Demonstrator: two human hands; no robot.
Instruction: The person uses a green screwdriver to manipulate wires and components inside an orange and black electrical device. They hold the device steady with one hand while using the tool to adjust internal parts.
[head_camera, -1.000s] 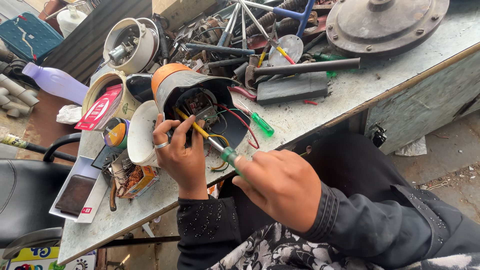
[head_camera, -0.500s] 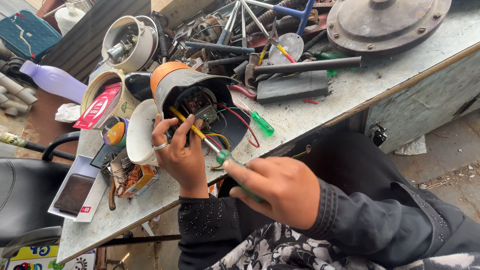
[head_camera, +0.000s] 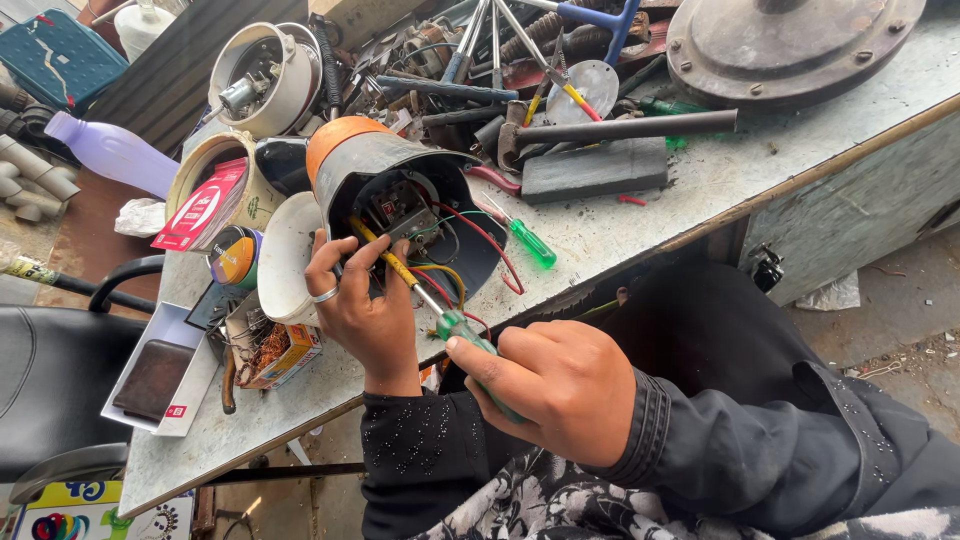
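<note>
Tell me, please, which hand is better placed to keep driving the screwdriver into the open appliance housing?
Probably the right hand: its grip is on the green-handled screwdriver, tip inside the housing. The left hand is busy steadying the housing's rim.

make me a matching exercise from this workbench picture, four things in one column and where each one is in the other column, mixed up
Things:
1. green-handled screwdriver
2. small green screwdriver
3. purple bottle
4. dark flat block

Places:
A. at the bench's far left edge
B. lying loose on the bench beside the open housing
C. gripped in the right hand
D. under a long dark bar

Pairs: 1-C, 2-B, 3-A, 4-D
</note>
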